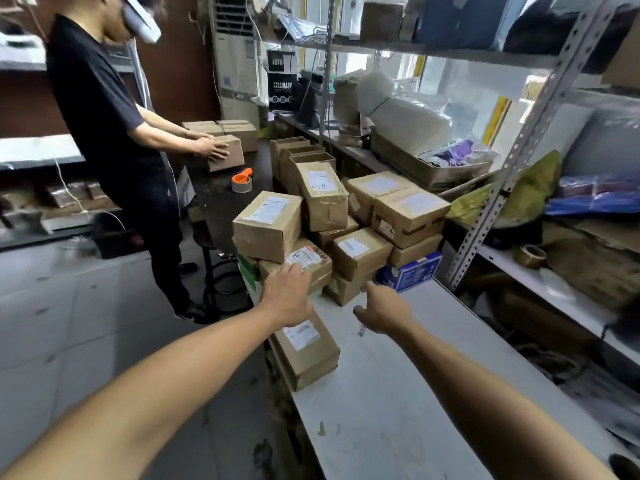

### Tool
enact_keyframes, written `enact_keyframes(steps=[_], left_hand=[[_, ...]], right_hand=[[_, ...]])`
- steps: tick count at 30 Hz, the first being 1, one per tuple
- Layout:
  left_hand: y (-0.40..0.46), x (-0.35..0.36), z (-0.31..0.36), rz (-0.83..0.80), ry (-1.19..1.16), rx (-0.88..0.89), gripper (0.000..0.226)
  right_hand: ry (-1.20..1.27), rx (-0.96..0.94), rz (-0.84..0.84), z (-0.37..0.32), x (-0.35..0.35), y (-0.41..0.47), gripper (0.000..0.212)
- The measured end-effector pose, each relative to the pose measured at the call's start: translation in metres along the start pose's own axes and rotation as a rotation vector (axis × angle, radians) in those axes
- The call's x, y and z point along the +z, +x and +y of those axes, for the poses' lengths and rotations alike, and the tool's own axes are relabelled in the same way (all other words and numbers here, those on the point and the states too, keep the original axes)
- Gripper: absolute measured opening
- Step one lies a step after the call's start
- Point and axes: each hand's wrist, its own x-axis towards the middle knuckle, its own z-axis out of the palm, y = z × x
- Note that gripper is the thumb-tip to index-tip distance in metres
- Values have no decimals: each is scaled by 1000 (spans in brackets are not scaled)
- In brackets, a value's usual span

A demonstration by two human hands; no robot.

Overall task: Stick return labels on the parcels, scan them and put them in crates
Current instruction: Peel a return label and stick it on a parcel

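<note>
Head view of a packing area, with the stack of parcels (332, 216) as the landmark. The stack stands at the far end of a white desk (398, 393); it is made of brown cardboard boxes piled several deep, most bearing white labels on their upper faces. The left hand (285, 299) reaches toward the near side of the stack with fingers extended and loosely spread; its fingertips lie at the edge of a low box with a red-and-white label (304, 256), though contact cannot be confirmed. It holds nothing. The right hand (384, 311) hovers over the desk just in front of the stack, fingers relaxed and slightly curled, grasping nothing; a small barcode strip (362, 330) shows just beneath its near edge, and whether the hand touches it cannot be told. Nearer the camera than the stack, a single labelled parcel (306, 351) lies at the left edge of the desk, partly beneath the left wrist. At the right foot of the stack sits a blue box (410, 271). Beyond the stack, on a dark desk (221, 192), rests a roll of tape with an orange dispenser (241, 181). Left of the stack stands a second person in dark clothes (104, 116), both hands on a brown box (221, 154). Right of the stack rises metal shelving (519, 147) loaded with bags and wrapped goods.
</note>
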Motion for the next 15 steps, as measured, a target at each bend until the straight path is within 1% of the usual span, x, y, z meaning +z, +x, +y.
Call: enact_keyframes(steps=[4, 6, 8, 10, 11, 12, 13, 15], left_hand=[[57, -7, -38, 83, -21, 18, 45], [82, -15, -63, 135, -35, 15, 47], [102, -20, -88, 181, -48, -41, 52], [115, -22, -111, 186, -43, -153, 60], [121, -20, -122, 177, -58, -220, 63], [125, -18, -133, 162, -100, -292, 67], [129, -15, -142, 138, -169, -364, 73], [134, -9, -158, 65, -322, -483, 87]], right_hand=[[71, 26, 10, -33, -4, 63, 27], [121, 29, 32, -55, -4, 95, 30], [228, 46, 60, -74, 0, 125, 38], [431, 91, 60, -96, 3, 150, 58], [569, 125, 43, -105, 5, 162, 70], [706, 174, 8, -115, 7, 170, 77], [846, 221, -35, -124, 9, 178, 80], [1031, 294, -143, -140, 11, 187, 84]])
